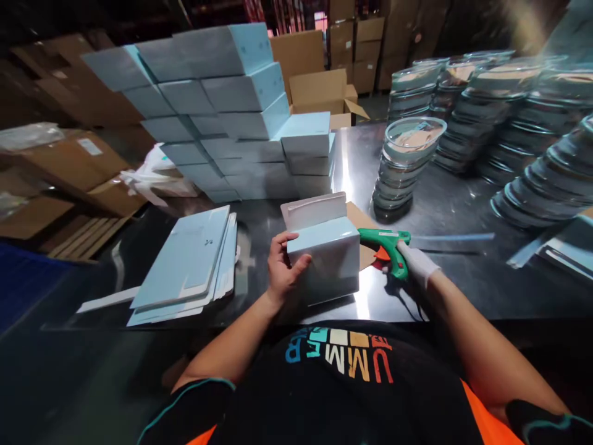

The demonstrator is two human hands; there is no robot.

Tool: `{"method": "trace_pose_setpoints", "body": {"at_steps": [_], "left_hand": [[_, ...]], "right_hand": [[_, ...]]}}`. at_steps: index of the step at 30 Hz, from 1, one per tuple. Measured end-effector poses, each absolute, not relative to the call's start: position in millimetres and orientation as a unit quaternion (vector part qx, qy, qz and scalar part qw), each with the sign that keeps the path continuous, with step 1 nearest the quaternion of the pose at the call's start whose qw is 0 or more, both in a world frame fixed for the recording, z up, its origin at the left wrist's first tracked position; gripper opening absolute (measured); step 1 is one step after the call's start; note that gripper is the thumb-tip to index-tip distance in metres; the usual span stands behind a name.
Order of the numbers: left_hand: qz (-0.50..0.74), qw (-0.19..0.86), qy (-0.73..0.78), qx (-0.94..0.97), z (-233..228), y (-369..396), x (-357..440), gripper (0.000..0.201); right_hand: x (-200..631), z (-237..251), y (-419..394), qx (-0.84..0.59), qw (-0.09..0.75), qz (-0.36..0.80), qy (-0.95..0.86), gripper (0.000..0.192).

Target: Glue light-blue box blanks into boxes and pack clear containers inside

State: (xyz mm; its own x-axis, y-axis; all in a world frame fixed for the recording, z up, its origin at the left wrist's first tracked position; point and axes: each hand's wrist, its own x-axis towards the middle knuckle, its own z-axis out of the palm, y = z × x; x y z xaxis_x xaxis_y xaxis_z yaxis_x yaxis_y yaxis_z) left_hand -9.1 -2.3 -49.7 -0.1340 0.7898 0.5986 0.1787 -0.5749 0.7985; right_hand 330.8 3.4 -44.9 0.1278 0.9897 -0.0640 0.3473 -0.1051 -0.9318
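Near the bench's front edge, a pale blue box is held steady by the left hand; the right hand is closed around a glue gun. Gluing seems underway; the open flap probably needs pressing shut.

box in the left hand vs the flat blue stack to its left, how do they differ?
The box is folded up into a solid shape with its top flap open; the flat blanks lie unfolded, fanned in a low pile on the table. The left hand grips the box; nothing touches the blanks. The right hand holds a green glue gun by the box. Both share pale blue card.
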Motion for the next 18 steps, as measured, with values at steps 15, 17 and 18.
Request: {"method": "trace_pose_setpoints", "body": {"at_steps": [15, 17, 18], "left_hand": [[0.654, 0.290, 0.289, 0.636, -67.8, 19.4, -12.6, 0.067], [0.675, 0.256, 0.254, 0.643, -68.5, 22.3, -15.6, 0.055], [0.684, 0.241, 0.239, 0.645, -68.4, 24.6, -17.1, 0.050]], "right_hand": [[219.2, 5.4, 29.8, -0.447, 0.472, 0.426, -0.629, 0.039], [226.0, 0.5, 30.4, -0.432, 0.473, 0.414, -0.647, 0.037], [232.1, -3.1, 30.9, -0.411, 0.473, 0.405, -0.666, 0.041]]}}
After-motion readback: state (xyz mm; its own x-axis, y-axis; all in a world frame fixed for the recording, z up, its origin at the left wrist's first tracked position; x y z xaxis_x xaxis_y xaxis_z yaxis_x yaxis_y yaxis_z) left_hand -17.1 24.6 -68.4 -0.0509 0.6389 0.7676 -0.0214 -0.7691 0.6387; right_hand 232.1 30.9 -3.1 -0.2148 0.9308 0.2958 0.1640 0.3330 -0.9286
